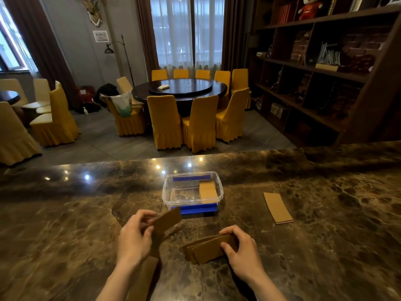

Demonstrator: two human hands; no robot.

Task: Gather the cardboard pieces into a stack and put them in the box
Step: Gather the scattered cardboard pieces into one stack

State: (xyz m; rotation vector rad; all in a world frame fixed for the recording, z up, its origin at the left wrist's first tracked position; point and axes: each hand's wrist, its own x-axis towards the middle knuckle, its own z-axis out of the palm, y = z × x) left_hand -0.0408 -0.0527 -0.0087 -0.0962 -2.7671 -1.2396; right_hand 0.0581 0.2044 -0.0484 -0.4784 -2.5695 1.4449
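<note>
Head view: left hand [133, 237] pinches one cardboard piece [167, 221], right hand [240, 250] grips the stack [206, 249].

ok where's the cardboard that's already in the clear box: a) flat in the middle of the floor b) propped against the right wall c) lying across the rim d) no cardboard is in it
b: in the clear box, one cardboard piece stands leaning at the right-hand wall; the remaining floor looks bare.
</note>
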